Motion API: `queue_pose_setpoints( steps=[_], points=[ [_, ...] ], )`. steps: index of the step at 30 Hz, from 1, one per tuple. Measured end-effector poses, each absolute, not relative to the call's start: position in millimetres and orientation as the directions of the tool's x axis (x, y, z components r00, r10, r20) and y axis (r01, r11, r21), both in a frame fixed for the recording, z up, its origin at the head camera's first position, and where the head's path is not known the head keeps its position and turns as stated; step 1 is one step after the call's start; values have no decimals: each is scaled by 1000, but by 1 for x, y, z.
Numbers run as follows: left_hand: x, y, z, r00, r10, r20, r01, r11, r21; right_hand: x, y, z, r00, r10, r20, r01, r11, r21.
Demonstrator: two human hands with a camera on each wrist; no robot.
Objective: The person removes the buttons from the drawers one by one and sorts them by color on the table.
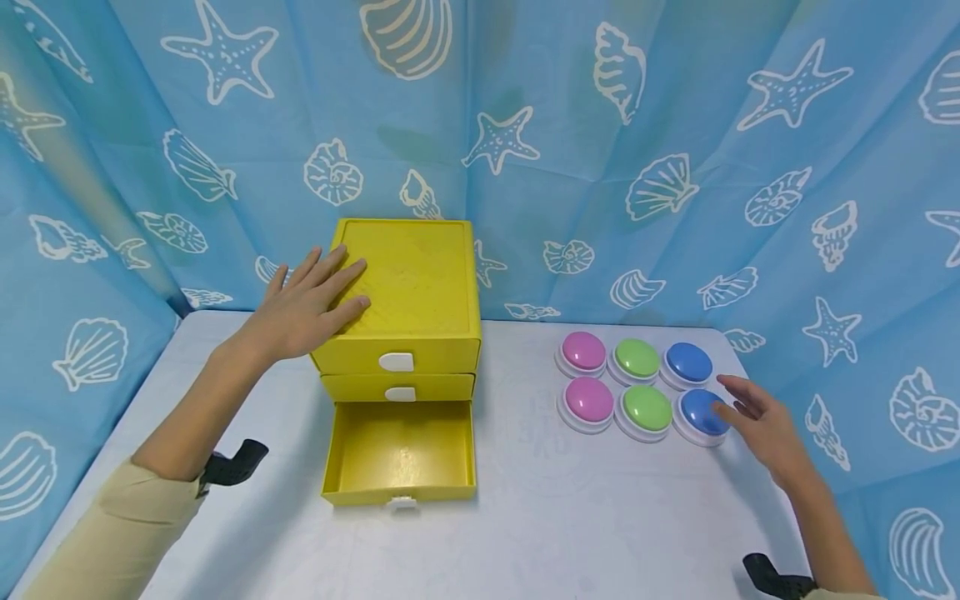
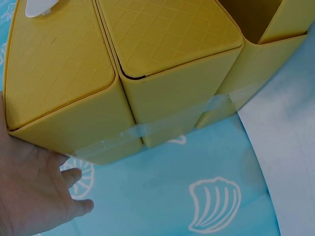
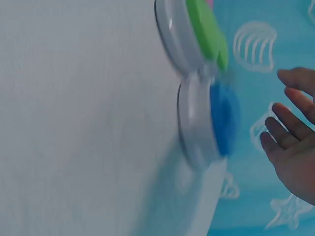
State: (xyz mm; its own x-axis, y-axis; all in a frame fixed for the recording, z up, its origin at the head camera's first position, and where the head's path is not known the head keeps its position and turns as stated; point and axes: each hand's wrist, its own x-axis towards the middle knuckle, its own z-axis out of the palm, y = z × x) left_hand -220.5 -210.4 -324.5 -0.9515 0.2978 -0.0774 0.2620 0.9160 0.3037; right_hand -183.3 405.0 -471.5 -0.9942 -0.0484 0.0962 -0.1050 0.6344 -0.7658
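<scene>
A yellow drawer unit (image 1: 408, 279) stands at the back of the table, its bottom drawer (image 1: 405, 454) pulled out with a bare floor showing. Across the unit's top left edge rests my left hand (image 1: 303, 312), fingers spread; the left wrist view shows it beside the unit's side wall (image 2: 177, 103). My right hand (image 1: 765, 429) is over the right side of the front blue button (image 1: 702, 412), with relaxed fingers and nothing held. In the right wrist view that hand (image 3: 295, 132) appears apart from the blue dome (image 3: 225, 120).
Push buttons on white bases stand in two rows on the right: pink (image 1: 588, 400), green (image 1: 647, 408) and blue (image 1: 688, 362). The upper drawers (image 1: 442, 387) are closed. A blue shell-patterned curtain (image 1: 525, 183) hangs behind the white table (image 1: 525, 533).
</scene>
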Motion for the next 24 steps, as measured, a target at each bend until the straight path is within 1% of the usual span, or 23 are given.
queue_pose_setpoints(
  steps=[4,10,19,24],
  points=[
    [-221,-211,-325,-951,301,-72,266,913,309,-176,377,-454,-980,-39,194,-178,600,-780],
    [-220,-210,-325,-952,302,-59,268,909,320,-169,337,-442,-956,-120,269,-290,541,-789],
    [-220,-209,-323,-950,305,-71,271,915,297,-159,279,-423,-912,-233,339,-410,445,-796],
    [-219,-210,-324,-948,309,-72,277,915,292,-153,252,-417,-896,-283,343,-436,406,-803]
  ],
)
